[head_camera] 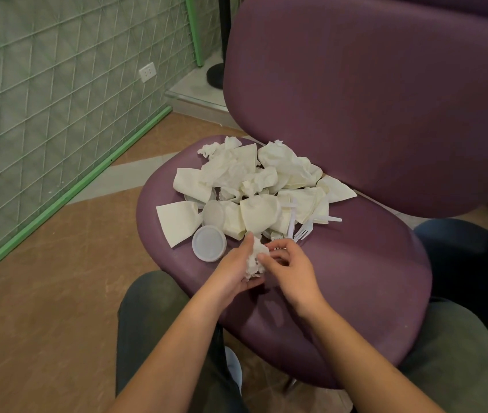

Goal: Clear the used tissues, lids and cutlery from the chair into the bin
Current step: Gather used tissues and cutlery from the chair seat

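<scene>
Where flat napkins lie, both hands pinch a crumpled tissue point(255, 259).

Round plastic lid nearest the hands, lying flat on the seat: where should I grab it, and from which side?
Pinch the round plastic lid at its raised rim on the near edge, coming from the front of the purple chair seat. It lies flat, so only the rim gives purchase; napkins crowd its far side, while the near side looks bare.

Likely an eatery seating corner: padded purple chair point(356, 278) (takeaway litter point(254, 186) piled), green-trimmed patterned wall panel point(58, 114).
</scene>
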Action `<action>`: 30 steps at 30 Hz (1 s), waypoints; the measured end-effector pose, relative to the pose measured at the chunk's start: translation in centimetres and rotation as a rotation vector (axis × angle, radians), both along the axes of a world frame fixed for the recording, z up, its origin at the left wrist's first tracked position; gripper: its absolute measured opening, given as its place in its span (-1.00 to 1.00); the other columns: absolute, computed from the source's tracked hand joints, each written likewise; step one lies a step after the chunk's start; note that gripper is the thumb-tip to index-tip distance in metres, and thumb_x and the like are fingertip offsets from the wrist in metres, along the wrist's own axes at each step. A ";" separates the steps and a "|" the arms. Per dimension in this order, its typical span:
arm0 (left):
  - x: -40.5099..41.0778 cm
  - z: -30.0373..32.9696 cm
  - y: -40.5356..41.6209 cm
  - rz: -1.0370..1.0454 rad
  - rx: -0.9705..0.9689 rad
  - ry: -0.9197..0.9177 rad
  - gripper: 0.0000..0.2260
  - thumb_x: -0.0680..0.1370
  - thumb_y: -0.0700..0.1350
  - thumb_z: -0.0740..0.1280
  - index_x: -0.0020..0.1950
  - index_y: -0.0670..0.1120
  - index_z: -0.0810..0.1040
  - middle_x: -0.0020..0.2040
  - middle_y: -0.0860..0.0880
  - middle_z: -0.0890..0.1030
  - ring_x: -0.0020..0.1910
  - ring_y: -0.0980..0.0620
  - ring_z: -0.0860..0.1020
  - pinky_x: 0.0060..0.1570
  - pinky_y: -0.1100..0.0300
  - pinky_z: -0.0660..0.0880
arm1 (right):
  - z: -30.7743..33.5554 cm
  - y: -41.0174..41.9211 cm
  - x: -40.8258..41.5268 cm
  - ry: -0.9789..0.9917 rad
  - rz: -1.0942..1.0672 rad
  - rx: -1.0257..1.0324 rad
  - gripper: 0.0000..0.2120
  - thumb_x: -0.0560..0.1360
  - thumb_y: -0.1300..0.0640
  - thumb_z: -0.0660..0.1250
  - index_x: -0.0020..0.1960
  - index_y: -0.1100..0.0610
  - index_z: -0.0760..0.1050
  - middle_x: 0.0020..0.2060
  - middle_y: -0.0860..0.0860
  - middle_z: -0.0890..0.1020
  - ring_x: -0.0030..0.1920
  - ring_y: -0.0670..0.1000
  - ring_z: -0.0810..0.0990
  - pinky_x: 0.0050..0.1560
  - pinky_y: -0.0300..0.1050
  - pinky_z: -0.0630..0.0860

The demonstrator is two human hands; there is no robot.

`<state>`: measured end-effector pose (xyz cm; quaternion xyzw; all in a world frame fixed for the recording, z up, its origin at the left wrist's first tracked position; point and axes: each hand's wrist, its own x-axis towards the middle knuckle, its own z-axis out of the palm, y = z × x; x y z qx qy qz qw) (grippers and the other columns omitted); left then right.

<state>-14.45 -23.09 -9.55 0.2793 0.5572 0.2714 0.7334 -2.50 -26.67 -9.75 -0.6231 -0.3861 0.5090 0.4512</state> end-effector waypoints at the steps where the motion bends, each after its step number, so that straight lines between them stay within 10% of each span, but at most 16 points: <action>1: 0.1 0.0 0.1 -0.010 -0.001 -0.022 -0.56 0.61 0.22 0.15 0.08 -0.10 0.62 -0.01 -0.14 0.70 0.01 -0.06 0.66 0.12 0.00 0.57 | 0.0 0.1 -0.2 -0.030 -0.012 -0.007 -0.87 0.47 0.19 0.46 -0.02 0.15 0.56 -0.20 0.02 0.66 -0.26 -0.14 0.58 -0.28 -0.36 0.50; 7: -0.5 -0.4 1.0 0.178 0.104 0.147 -0.66 0.58 -0.02 0.32 0.22 -0.24 0.46 0.04 -0.29 0.63 -0.15 -0.11 0.64 -0.23 0.08 0.58 | -0.8 1.0 -0.6 -0.303 0.056 0.048 -0.95 0.46 0.10 0.44 -0.12 0.03 0.69 -0.28 -0.12 0.62 -0.24 -0.16 0.59 -0.12 -0.26 0.52; 15: -1.9 0.5 2.2 0.247 0.298 0.270 -0.81 0.65 -0.14 0.15 0.23 -0.06 0.46 -0.18 -0.01 0.46 -0.40 0.10 0.39 -0.52 0.31 0.35 | -1.8 4.8 -0.4 -0.790 0.161 -0.148 -0.70 0.55 -0.02 0.27 0.26 -0.08 0.52 0.03 -0.06 0.66 0.11 0.05 0.59 0.01 -0.08 0.49; 30: -2.5 0.5 2.5 0.151 0.245 0.255 -0.86 0.62 -0.06 0.25 0.16 -0.03 0.51 -0.15 0.00 0.51 -0.36 0.08 0.44 -0.42 0.25 0.41 | -2.3 3.8 -1.1 -0.756 0.182 -0.170 -0.88 0.51 -0.08 0.25 -0.05 -0.09 0.53 -0.19 -0.14 0.64 -0.11 -0.05 0.60 -0.14 -0.10 0.50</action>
